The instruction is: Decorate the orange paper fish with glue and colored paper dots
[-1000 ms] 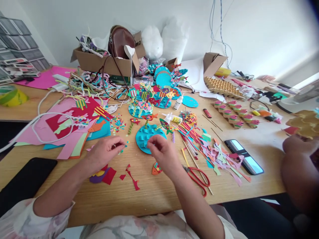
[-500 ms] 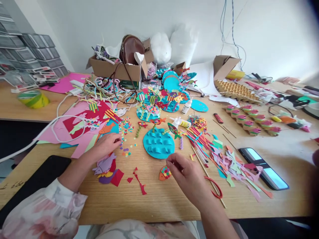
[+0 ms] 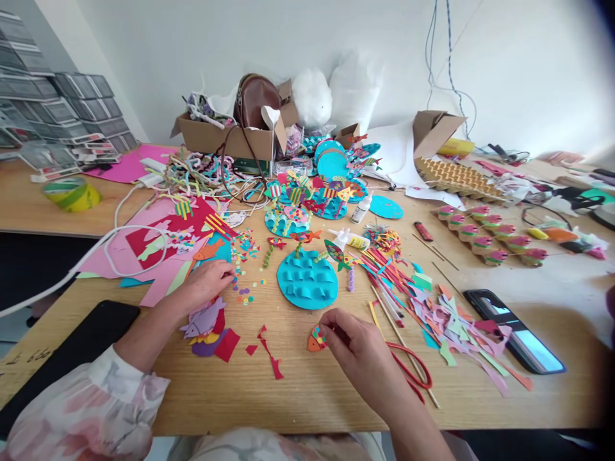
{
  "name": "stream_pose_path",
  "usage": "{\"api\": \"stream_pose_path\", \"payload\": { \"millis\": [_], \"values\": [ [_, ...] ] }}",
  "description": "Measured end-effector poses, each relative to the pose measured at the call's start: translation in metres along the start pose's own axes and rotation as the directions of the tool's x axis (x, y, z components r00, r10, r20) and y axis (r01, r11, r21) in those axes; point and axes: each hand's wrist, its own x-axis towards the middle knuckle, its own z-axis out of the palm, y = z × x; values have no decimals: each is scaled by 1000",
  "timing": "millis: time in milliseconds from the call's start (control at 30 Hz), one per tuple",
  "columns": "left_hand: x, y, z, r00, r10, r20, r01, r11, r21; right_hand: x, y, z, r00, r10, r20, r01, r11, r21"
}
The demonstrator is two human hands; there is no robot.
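Note:
My right hand [image 3: 358, 349] hovers over an orange paper fish [image 3: 316, 342] covered with coloured dots, hiding its tail end. Its thumb and forefinger are pinched together; whatever they hold is too small to make out. Beside the scattered paper dots [image 3: 246, 294], my left hand [image 3: 207, 282] rests with its fingers curled closed, and I cannot see anything between them. Below it lie purple paper fish [image 3: 204, 320] and a red paper piece [image 3: 227, 346]. A blue oval base [image 3: 307, 282] with raised paper waves sits beyond both hands.
Red paper scraps [image 3: 271, 358] lie between my forearms. To the right are a red pipe cleaner [image 3: 423, 383], thin sticks, paper offcuts [image 3: 451, 326] and a phone [image 3: 523, 339]. Glue bottles [image 3: 353, 240], finished fish pieces and a cardboard box [image 3: 221, 137] stand farther back. A black phone-like slab [image 3: 91, 346] lies left.
My right hand has shifted slightly and now covers more of the dotted fish. The left hand stays nearly in place. The whole view has moved a little.

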Motion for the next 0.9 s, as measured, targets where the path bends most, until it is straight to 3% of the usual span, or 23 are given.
{"api": "stream_pose_path", "payload": {
  "millis": [567,900],
  "values": [
    [-2,0,-2,1000,0,-25,1,1000,15,-2,-1,1,999,-13,36,13,1000,-24],
    [-11,12,-2,1000,29,-10,-27,992,120,-5,0,3,999,-27,35,28,999,-33]
  ]
}}
